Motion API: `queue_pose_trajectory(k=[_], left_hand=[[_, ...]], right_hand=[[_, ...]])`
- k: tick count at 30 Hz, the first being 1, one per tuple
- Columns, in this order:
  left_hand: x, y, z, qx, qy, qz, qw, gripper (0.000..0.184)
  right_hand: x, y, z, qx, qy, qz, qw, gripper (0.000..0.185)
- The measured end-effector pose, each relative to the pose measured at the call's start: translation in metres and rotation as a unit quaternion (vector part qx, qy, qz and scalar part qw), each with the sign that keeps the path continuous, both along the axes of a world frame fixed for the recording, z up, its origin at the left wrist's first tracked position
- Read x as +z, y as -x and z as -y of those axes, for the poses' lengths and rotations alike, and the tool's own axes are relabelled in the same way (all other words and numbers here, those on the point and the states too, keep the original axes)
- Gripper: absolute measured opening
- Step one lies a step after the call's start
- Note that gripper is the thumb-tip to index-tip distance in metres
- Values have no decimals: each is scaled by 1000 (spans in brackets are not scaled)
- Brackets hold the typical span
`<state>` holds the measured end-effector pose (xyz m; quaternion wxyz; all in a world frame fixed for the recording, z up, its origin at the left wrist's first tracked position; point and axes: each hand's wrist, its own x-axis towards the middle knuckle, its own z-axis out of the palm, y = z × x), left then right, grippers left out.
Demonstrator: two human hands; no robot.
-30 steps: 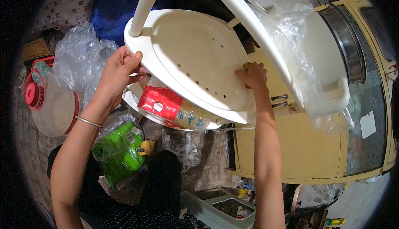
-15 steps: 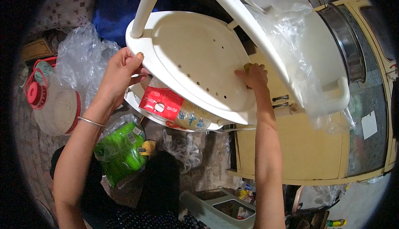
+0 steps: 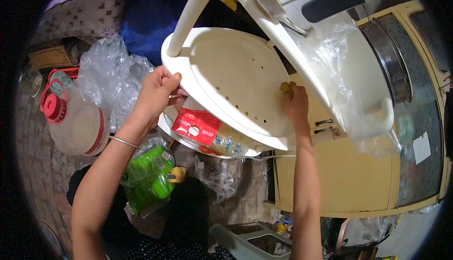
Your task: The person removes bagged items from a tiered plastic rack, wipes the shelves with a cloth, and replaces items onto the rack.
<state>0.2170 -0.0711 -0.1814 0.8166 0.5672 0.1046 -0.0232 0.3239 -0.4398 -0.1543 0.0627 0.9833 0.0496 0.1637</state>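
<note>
Sponge (image 3: 286, 87) shows more than before, right fingers (image 3: 299, 92) gripping it, left fingers (image 3: 173, 80) gripping tray (image 3: 231, 71).

This looks like a cluttered room in someone's home. A yellow cabinet (image 3: 351, 179), patterned fabric (image 3: 89, 17) and a red-capped jug (image 3: 75, 130) stand around us.
</note>
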Motion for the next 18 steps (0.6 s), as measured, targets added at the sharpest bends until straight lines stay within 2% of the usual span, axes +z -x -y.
queue_pose_trajectory(k=[2,3,5,6,8,10,14,16,18], left_hand=[[1,0,1,-5,13,3,1000,14],[2,1,1,-6,13,3,1000,14],[3,1,0,-1,-2,-3,1000,13],[3,0,0,3,-3,-2,1000,13],[0,-1,1,1,0,2,1000,13],[-4,-1,1,0,0,0,1000,13],[1,1,2,7,5,1,1000,13],[0,1,1,-3,-2,-5,1000,13],[-1,-2,-2,-5,-9,-7,1000,13]], right_hand=[[-11,19,-31,138,-30,91,986,32],[-9,23,-44,137,-30,90,986,32],[0,25,-76,58,-89,-75,991,30],[2,24,-92,62,-90,-75,991,30],[1,24,-124,192,-107,-58,974,22],[4,20,-161,312,-99,-44,944,23],[8,23,-203,347,-131,-42,928,24],[15,24,-201,367,-143,-120,911,26],[25,38,-188,369,-129,-144,909,27]])
